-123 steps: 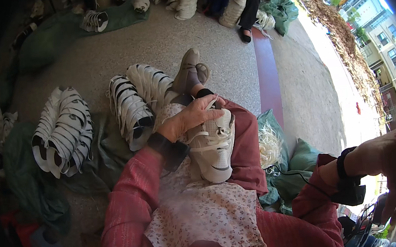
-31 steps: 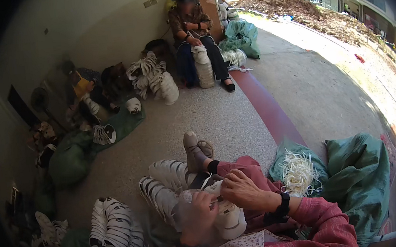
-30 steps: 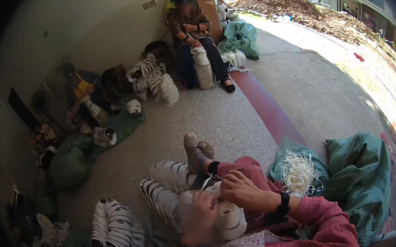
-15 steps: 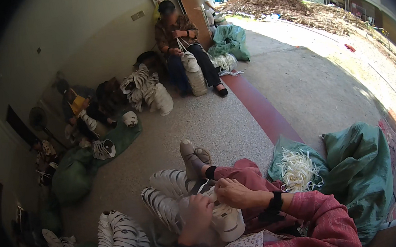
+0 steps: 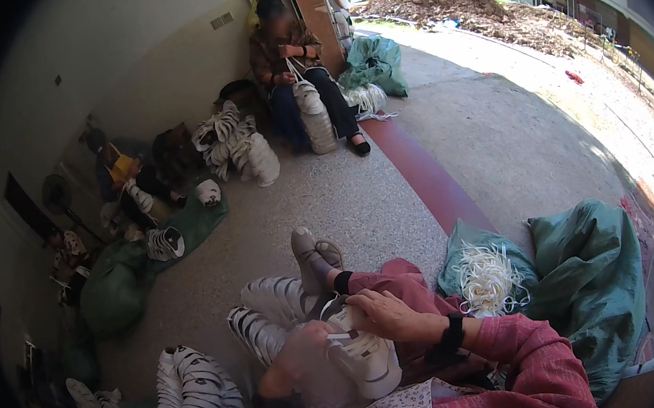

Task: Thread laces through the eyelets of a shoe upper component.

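Okay — left hand (image 5: 300, 351) pinching lace (image 5: 344, 335), right hand (image 5: 391, 317) over shoe (image 5: 376, 371), its grip unclear — pull flat, evenly.

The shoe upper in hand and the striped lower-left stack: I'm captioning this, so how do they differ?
The shoe upper is a single piece; the striped stack is many nested together. The right hand touches the shoe upper; no hand touches the stack. Both are mostly white.
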